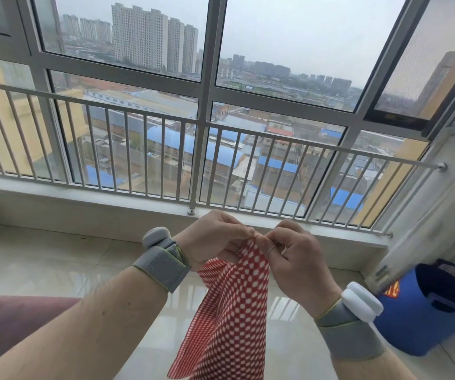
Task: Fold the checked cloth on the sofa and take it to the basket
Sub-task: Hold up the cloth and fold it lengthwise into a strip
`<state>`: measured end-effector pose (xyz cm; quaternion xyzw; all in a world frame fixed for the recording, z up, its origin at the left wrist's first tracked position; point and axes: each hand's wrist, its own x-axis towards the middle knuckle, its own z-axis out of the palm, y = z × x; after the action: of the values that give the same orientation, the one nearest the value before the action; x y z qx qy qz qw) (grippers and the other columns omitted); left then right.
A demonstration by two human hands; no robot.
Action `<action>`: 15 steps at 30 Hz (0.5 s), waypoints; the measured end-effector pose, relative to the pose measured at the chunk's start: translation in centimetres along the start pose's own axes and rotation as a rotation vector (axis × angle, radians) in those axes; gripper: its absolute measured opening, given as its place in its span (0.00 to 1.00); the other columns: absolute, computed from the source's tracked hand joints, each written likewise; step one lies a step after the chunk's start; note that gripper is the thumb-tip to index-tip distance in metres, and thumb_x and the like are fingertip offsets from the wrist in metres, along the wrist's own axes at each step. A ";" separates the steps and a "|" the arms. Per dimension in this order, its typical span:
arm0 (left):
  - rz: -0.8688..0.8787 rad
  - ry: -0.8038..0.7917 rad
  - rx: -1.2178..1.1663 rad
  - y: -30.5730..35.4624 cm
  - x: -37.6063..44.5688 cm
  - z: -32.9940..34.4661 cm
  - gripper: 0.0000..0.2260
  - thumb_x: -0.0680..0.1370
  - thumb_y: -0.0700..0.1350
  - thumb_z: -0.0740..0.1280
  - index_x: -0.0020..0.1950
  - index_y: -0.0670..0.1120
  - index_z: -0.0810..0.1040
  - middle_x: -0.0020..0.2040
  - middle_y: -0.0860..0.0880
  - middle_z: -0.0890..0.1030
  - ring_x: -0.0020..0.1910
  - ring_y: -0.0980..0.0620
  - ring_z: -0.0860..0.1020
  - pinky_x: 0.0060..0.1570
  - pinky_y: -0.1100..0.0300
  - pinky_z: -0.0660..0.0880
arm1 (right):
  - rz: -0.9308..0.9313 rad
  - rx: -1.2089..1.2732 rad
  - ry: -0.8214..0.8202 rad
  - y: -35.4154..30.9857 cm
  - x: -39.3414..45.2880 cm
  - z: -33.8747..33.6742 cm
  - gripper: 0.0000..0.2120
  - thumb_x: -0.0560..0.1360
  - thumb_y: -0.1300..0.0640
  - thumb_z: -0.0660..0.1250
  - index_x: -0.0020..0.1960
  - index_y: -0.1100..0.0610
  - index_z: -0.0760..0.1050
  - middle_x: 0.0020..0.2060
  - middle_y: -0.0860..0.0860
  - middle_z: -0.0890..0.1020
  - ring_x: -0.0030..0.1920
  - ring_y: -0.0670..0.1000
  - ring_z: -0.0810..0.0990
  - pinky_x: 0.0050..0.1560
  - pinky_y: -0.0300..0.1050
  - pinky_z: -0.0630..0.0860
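1. Glossy pale floor tiles (42, 259) run up to a low sill beneath a tall window (209, 86) with a white metal railing (138, 149) across it; city roofs and tower blocks show through the glass.
2. Both hands are raised in front of the window, held close together with their fingertips nearly touching.
3. The left hand (215, 239) has its fingers curled and pinching the top edge of the checked cloth (231, 311).
4. The right hand (294, 259) pinches the same top edge just beside it, thumb and fingers closed on the fabric.
5. The red-and-white checked cloth hangs down from the two hands in loose vertical folds, in the air above the floor, its lower part running out of the bottom of the view.
6. Each wrist wears a grey strap with a small rounded device on it.
7. A blue basket (423, 316) with dark handles stands on the floor at the right, near the window's corner, well apart from the cloth.
8. A dull pink sofa (15, 319) edge shows at the lower left.
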<state>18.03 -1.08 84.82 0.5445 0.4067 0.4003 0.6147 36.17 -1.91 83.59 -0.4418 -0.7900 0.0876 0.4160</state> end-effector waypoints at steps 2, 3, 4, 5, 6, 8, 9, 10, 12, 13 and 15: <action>-0.013 0.013 -0.012 -0.1 0.0 0.1 0.10 0.77 0.35 0.63 0.40 0.39 0.83 0.34 0.43 0.82 0.31 0.50 0.80 0.30 0.61 0.78 | 0.004 -0.007 -0.002 0.0 -0.1 0.0 0.09 0.75 0.54 0.70 0.37 0.55 0.80 0.33 0.42 0.71 0.37 0.54 0.74 0.39 0.53 0.74; -0.013 0.025 -0.004 -0.2 0.0 0.2 0.11 0.76 0.34 0.62 0.39 0.39 0.83 0.34 0.44 0.82 0.30 0.50 0.79 0.29 0.61 0.78 | 0.008 -0.010 -0.007 0.0 -0.1 0.0 0.09 0.75 0.53 0.70 0.37 0.55 0.80 0.33 0.42 0.71 0.37 0.55 0.74 0.39 0.54 0.75; -0.009 0.038 0.014 -0.3 0.0 0.2 0.12 0.76 0.33 0.62 0.39 0.40 0.83 0.33 0.44 0.82 0.30 0.50 0.79 0.29 0.62 0.78 | 0.014 -0.013 -0.016 0.0 -0.1 0.0 0.09 0.75 0.53 0.70 0.37 0.55 0.81 0.33 0.43 0.71 0.38 0.55 0.75 0.40 0.54 0.75; -0.004 0.049 0.040 -0.4 0.0 0.3 0.11 0.75 0.32 0.62 0.39 0.40 0.84 0.34 0.43 0.82 0.31 0.50 0.79 0.29 0.62 0.78 | 0.020 -0.014 -0.027 0.0 -0.1 0.0 0.09 0.75 0.53 0.70 0.38 0.55 0.81 0.34 0.43 0.72 0.38 0.55 0.75 0.40 0.55 0.75; 0.001 0.056 0.072 -0.5 0.0 0.4 0.11 0.75 0.33 0.63 0.40 0.40 0.84 0.35 0.42 0.82 0.33 0.49 0.80 0.30 0.61 0.79 | 0.027 -0.014 -0.037 0.1 -0.2 0.1 0.09 0.75 0.53 0.70 0.38 0.55 0.81 0.34 0.44 0.72 0.38 0.56 0.75 0.41 0.56 0.75; 0.021 0.062 0.140 -0.8 0.1 0.5 0.09 0.75 0.34 0.64 0.43 0.42 0.84 0.41 0.38 0.82 0.39 0.45 0.80 0.37 0.57 0.81 | 0.040 -0.011 -0.040 0.2 -0.2 0.1 0.09 0.75 0.53 0.70 0.38 0.55 0.81 0.34 0.44 0.72 0.38 0.55 0.75 0.41 0.57 0.75; 0.034 0.062 0.166 -0.9 0.2 0.5 0.09 0.76 0.36 0.65 0.43 0.44 0.84 0.43 0.37 0.83 0.41 0.44 0.81 0.42 0.54 0.81 | 0.048 -0.010 -0.039 0.2 -0.3 0.2 0.09 0.75 0.53 0.69 0.38 0.55 0.81 0.34 0.44 0.72 0.38 0.55 0.75 0.42 0.57 0.75; 0.047 0.065 0.186 -1.1 0.2 0.6 0.08 0.76 0.37 0.66 0.44 0.45 0.84 0.43 0.38 0.83 0.42 0.45 0.81 0.45 0.51 0.81 | 0.056 -0.010 -0.038 0.2 -0.3 0.2 0.09 0.75 0.53 0.69 0.38 0.55 0.81 0.34 0.43 0.72 0.38 0.54 0.75 0.42 0.57 0.75; 0.065 0.087 0.207 -1.4 0.2 0.7 0.07 0.76 0.39 0.66 0.44 0.46 0.84 0.41 0.42 0.84 0.41 0.47 0.82 0.44 0.52 0.80 | 0.064 -0.005 -0.039 0.1 -0.4 0.3 0.09 0.75 0.53 0.69 0.38 0.55 0.81 0.34 0.43 0.72 0.38 0.54 0.75 0.42 0.56 0.75; 0.068 0.102 0.210 -1.5 0.2 0.7 0.07 0.76 0.40 0.66 0.44 0.47 0.84 0.41 0.44 0.84 0.40 0.49 0.82 0.43 0.54 0.80 | 0.068 0.000 -0.040 0.1 -0.5 0.3 0.09 0.75 0.53 0.69 0.38 0.54 0.80 0.34 0.43 0.72 0.38 0.54 0.75 0.41 0.56 0.75; 0.076 0.129 0.215 -1.7 0.2 0.8 0.07 0.76 0.41 0.67 0.44 0.48 0.84 0.40 0.45 0.84 0.39 0.51 0.82 0.39 0.57 0.80 | 0.077 0.010 -0.046 0.1 -0.6 0.3 0.09 0.75 0.52 0.69 0.37 0.53 0.80 0.34 0.42 0.71 0.38 0.54 0.74 0.41 0.55 0.74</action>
<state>18.94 -1.26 83.19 0.5955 0.4652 0.4114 0.5096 36.12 -2.23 83.04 -0.4678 -0.7812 0.1177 0.3963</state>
